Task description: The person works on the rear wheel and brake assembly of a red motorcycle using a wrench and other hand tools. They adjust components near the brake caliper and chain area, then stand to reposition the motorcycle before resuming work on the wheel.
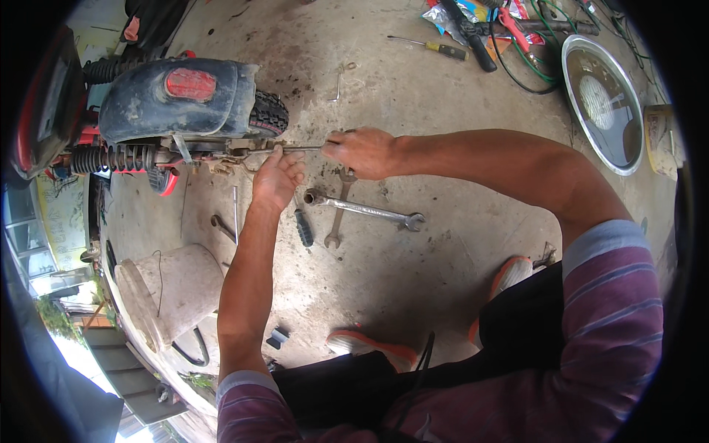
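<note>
My right hand (362, 152) is closed round the outer end of a thin metal rod (304, 148). The rod runs left to the rear axle area of a small two-wheeled vehicle, below its knobby tyre (267, 114) and muddy black mudguard (148, 100). My left hand (278, 177) is at the rod's inner end, its fingers half curled and apart, one tip against the metal. Just below my hands a shiny combination wrench (365, 210) lies across a duller open-ended wrench (339, 214). Beside them is a dark-handled screwdriver (303, 229).
A coil-spring shock absorber (111, 159) flanks the wheel. At left stands a dirty white bucket (177, 284); near it lies a ring-ended wrench (221, 227). A yellow-handled screwdriver (447, 51) lies far off. A round metal-rimmed basin (628, 159), cables and tools are at far right.
</note>
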Demonstrator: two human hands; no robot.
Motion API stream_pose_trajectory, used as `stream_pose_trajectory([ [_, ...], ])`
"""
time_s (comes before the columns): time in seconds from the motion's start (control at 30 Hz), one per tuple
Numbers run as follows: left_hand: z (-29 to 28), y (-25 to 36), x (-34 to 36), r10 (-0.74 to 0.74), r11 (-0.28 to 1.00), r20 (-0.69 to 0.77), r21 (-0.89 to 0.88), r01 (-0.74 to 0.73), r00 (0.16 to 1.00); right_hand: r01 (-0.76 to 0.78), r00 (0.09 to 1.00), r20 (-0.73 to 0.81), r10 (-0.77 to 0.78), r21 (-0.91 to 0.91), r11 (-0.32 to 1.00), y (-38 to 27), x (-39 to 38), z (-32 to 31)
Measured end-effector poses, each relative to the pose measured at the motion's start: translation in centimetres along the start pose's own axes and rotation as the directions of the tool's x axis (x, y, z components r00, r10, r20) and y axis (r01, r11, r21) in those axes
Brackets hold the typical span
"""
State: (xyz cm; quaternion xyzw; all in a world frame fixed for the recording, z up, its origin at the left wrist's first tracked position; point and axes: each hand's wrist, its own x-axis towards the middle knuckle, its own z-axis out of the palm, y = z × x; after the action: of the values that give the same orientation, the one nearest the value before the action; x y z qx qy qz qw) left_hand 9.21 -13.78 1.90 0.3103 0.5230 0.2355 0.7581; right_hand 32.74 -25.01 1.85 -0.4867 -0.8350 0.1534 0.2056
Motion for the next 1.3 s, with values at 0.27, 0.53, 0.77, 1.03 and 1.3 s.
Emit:
stream_pose_trajectory([
  [0.27, -1.2, 0.7, 0.9, 0.01, 1.0, 0.012, -0.012, -0.01, 1.0, -0.011, 1.0, 0.02, 0.015, -0.17, 0.985, -0.4, 1.0, 0.2],
  [0.53, -0.4, 0.9, 0.7, 0.048, 0.999, -0.03, -0.008, -0.048, 0.998, -0.098, 0.992, -0.073, 0.099, 0.025, 0.995, 0.2, 0.4, 0.0],
  [0.77, -0.5, 0.6, 0.3, 0.082, 0.996, -0.086, 0.038, -0.079, 0.993, -0.348, 0.915, 0.063, 0.399, 0.626, 0.698, 1.3, 1.4, 0.3],
  [1.03, -0.8, 0.7, 0.6, 0.071, 0.997, -0.015, 0.007, -0.071, 0.997, -0.155, 0.984, -0.07, 0.162, 0.091, 0.984, -0.6, 0.5, 0.1],
  [1.3, -0.9, 0.9, 0.9, 0.064, 0.998, -0.038, -0.016, -0.065, 0.997, -0.06, 0.989, -0.129, 0.068, 0.064, 0.996, -0.4, 0.5, 0.8],
])
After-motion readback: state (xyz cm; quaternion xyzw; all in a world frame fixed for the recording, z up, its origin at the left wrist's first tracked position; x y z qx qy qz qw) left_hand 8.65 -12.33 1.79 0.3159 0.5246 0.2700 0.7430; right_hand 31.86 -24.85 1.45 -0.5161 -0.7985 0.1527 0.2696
